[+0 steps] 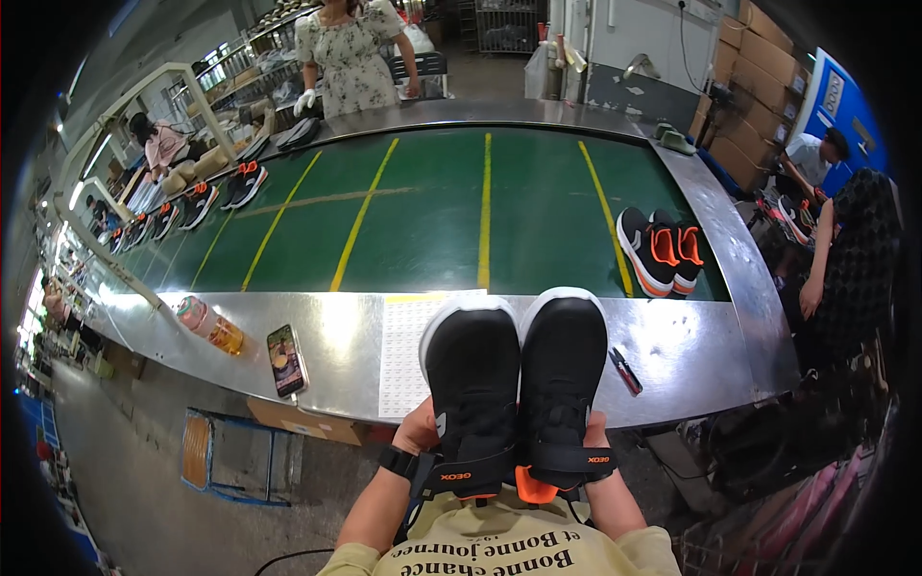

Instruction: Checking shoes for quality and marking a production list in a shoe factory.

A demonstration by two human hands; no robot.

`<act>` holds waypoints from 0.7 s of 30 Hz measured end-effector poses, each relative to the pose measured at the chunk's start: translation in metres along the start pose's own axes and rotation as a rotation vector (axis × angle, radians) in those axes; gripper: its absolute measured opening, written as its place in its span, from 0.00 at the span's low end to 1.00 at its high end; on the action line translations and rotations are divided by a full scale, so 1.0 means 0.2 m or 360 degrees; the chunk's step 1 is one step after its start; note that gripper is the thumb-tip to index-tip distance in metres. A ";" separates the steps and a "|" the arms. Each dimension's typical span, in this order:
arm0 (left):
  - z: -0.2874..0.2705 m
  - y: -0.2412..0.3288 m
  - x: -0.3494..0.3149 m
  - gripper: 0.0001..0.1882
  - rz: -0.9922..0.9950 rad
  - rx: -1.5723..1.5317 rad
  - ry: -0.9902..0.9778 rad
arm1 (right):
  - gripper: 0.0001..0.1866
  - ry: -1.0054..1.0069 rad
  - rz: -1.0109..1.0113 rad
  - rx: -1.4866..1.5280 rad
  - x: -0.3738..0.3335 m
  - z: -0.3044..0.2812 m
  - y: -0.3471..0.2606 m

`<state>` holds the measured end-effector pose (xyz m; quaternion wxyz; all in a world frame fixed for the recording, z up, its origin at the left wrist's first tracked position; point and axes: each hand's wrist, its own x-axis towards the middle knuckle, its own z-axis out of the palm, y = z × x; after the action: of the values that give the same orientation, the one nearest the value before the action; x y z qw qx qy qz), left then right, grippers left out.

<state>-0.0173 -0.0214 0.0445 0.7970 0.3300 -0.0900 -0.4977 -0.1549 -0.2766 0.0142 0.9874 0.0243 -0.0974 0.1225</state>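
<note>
The green belt (538, 211) is a good landmark here, and the person works on its near side. A left-side shoe (471, 360) and a right-side shoe (563, 350), both black with white edges at the toe, are held up next to each other in front of the near edge of the belt. They are over the metal worktop (691, 350), which borders it.

The hands are apart from one another, with the pair between them. The left hand (419, 428) is clasped at the outer side of the left-side shoe, and the right hand (596, 432) in the same way at the outer side of the right-side shoe. Most of the fingers are hidden, so I cannot tell exactly how they press.

The long axis of both shoes goes from the person's body toward the belt: the toes are directed to it, the heels and straps away from it. Each hand is nearer to the heel than to the toe, and each is nearest to its own shoe.

On the belt, toward its right end, stands another pair of shoes (642, 252). Between the belt and the person, the worktop carries a bottle (213, 324), a phone (285, 361), a label sheet (401, 355) and a small cutter (625, 372).
</note>
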 end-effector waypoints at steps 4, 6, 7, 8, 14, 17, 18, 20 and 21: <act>-0.02 -0.03 0.04 0.46 0.0023 0.0025 -0.0033 | 0.34 -0.0142 -0.0025 -0.0053 0.03 0.05 0.01; -0.05 -0.06 0.06 0.48 0.0004 -0.0162 -0.0257 | 0.30 -0.0006 -0.0116 -0.0144 -0.01 0.03 0.00; -0.06 -0.07 0.07 0.48 -0.0006 -0.0164 -0.0255 | 0.27 0.0130 -0.0190 -0.0229 -0.03 0.01 0.00; -0.06 -0.08 0.07 0.44 0.0036 -0.0239 -0.0161 | 0.27 0.0138 -0.0196 -0.0222 -0.06 -0.06 -0.03; 0.21 0.01 0.25 0.29 0.0099 -0.0478 0.0193 | 0.22 0.0311 -0.0559 -0.0659 0.09 0.20 -0.10; 0.30 0.05 0.38 0.31 0.0028 -0.0370 0.0184 | 0.19 0.0923 -0.0642 -0.0618 0.23 0.34 -0.11; 0.25 0.03 0.45 0.32 -0.0020 -0.0386 0.0151 | 0.19 0.0954 -0.0679 -0.0722 0.24 0.31 -0.15; 0.21 -0.01 0.56 0.31 0.0013 -0.0237 0.0094 | 0.20 0.0940 -0.0697 -0.0895 0.21 0.27 -0.24; 0.26 -0.01 0.58 0.31 0.0199 0.0194 0.0336 | 0.20 0.1052 -0.0888 -0.1171 0.17 0.18 -0.31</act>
<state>0.0133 -0.1431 0.0623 0.8099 0.4222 -0.0561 -0.4033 -0.1133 -0.3305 0.0555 0.9037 -0.3363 0.1907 -0.1840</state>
